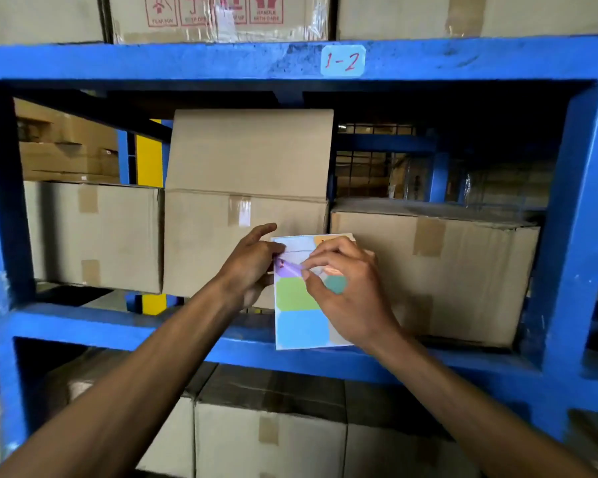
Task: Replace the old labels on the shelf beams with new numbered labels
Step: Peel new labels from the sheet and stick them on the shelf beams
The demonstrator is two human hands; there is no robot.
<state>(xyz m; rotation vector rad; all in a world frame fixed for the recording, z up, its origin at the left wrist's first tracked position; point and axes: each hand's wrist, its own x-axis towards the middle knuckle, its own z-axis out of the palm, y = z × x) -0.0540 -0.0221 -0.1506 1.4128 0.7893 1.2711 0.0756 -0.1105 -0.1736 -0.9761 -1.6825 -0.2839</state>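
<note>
A sheet of coloured sticker labels [301,327] is held upright in front of the lower blue shelf beam [118,326]. My left hand [252,267] grips the sheet's left edge. My right hand [346,288] pinches a purple label [290,269] with red writing, which is partly lifted off the sheet. Green, light blue, teal and orange labels remain on the sheet. On the upper blue beam [187,60] sits a light blue label marked "1-2" [342,61] in red.
Cardboard boxes fill the shelf behind the sheet: one at left [94,236], a tall one in the middle [246,174], a wide one at right [463,267]. More boxes stand above and below. Blue uprights [567,219] frame the bay on both sides.
</note>
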